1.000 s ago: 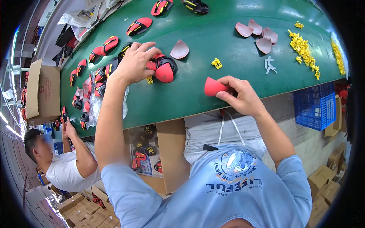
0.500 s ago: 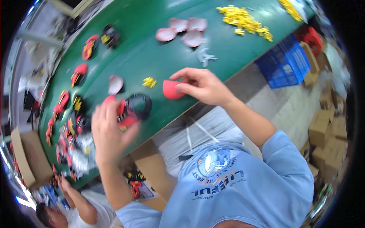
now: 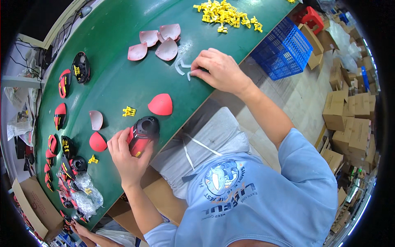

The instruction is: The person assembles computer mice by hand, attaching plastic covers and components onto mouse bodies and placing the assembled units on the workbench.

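My left hand (image 3: 131, 162) is wrapped round a red-and-black plastic housing (image 3: 145, 131), its round black end pointing away from me over the green table. My right hand (image 3: 224, 73) is closed in a pinch on a small translucent curved strip (image 3: 189, 76) at the table's near edge. More such strips (image 3: 179, 66) lie just left of those fingertips. Between my hands rests a red shell-shaped cover (image 3: 161, 104). A second red cover (image 3: 98, 142) and a pale pink cover (image 3: 96, 120) lie left of the housing, near a small yellow clip (image 3: 128, 111).
Several pale pink covers (image 3: 166, 49) and a heap of yellow clips (image 3: 226, 15) occupy the far table. Red-and-black assemblies (image 3: 60, 115) line the left side, beside clear plastic bags (image 3: 88, 193). A blue crate (image 3: 284, 49) stands off the right edge. A co-worker's arm (image 3: 88, 234) shows lower left.
My right hand has let go of the red cover and moved away to the strips. A second red cover now shows on the table beside my left hand, which grips the housing.
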A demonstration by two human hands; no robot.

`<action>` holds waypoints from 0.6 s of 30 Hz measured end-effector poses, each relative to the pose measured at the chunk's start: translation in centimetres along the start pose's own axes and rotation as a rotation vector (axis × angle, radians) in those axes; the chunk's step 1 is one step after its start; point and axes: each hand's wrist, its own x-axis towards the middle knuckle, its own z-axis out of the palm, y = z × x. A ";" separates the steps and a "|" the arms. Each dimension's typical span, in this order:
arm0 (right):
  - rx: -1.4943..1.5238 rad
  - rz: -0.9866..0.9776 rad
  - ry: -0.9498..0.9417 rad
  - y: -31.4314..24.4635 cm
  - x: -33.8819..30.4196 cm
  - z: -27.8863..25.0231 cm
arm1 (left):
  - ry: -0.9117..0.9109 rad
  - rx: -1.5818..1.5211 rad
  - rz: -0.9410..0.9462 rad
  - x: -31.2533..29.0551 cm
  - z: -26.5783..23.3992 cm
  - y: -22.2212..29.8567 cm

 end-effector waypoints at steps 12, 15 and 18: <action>0.824 0.093 -0.066 -12.9 1.0 3.5 | 0.186 0.004 -0.068 -1.5 2.4 1.8; 0.723 0.029 -0.025 -13.7 0.0 5.9 | 0.253 -0.006 -0.079 -1.9 3.2 1.9; 0.631 0.009 -0.034 -13.9 -0.7 6.3 | 0.217 0.040 -0.076 -1.9 3.1 2.4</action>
